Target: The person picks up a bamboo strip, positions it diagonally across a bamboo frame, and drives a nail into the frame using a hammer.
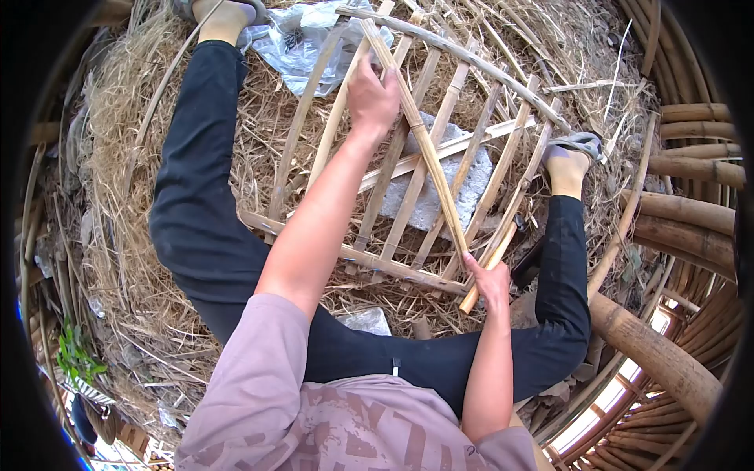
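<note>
1. The left hand [372,98] was curled around or against the bamboo strip's upper part; its exact hold couldn't be told.
2. The strip [431,157] slanted from there, down and rightward.
3. The right hand [492,284], nearer its low end, had fingers closed there.
4. Beneath lay the slatted frame [416,273], over a block [428,202].

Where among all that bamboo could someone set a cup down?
On the straw between the left leg and the bamboo frame, below the plastic bag. It's crowded over the pale block, where slats and a loose strip cross.
</note>
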The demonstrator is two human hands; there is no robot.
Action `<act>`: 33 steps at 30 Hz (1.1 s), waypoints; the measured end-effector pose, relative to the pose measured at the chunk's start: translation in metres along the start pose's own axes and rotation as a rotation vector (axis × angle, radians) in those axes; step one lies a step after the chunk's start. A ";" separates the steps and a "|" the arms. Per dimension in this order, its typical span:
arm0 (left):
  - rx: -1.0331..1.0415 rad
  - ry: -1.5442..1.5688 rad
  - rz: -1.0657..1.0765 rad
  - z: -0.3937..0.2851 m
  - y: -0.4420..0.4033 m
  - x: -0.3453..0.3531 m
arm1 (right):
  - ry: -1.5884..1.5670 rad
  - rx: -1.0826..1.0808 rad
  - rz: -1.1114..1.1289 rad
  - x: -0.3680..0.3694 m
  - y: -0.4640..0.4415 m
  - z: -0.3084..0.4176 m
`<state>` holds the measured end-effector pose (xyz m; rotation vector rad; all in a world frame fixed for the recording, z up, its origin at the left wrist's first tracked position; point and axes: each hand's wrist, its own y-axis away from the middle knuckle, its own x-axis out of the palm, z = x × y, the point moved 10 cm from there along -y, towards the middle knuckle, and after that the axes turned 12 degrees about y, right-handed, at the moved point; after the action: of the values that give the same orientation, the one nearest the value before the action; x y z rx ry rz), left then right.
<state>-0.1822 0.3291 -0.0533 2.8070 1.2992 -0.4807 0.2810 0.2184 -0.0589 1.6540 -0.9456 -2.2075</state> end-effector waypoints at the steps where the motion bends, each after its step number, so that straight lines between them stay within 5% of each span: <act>1: 0.037 0.017 -0.012 0.000 -0.005 -0.001 | 0.006 -0.007 0.002 0.000 0.000 0.000; 8: -0.114 0.252 -0.033 0.022 -0.025 0.008 | 0.017 0.008 -0.004 0.000 -0.002 -0.002; 33: -0.241 0.187 -0.005 0.039 -0.023 0.012 | 0.038 0.007 0.027 0.000 -0.003 -0.002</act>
<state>-0.2022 0.3480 -0.0908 2.6986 1.2942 -0.0555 0.2836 0.2199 -0.0616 1.6703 -0.9608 -2.1497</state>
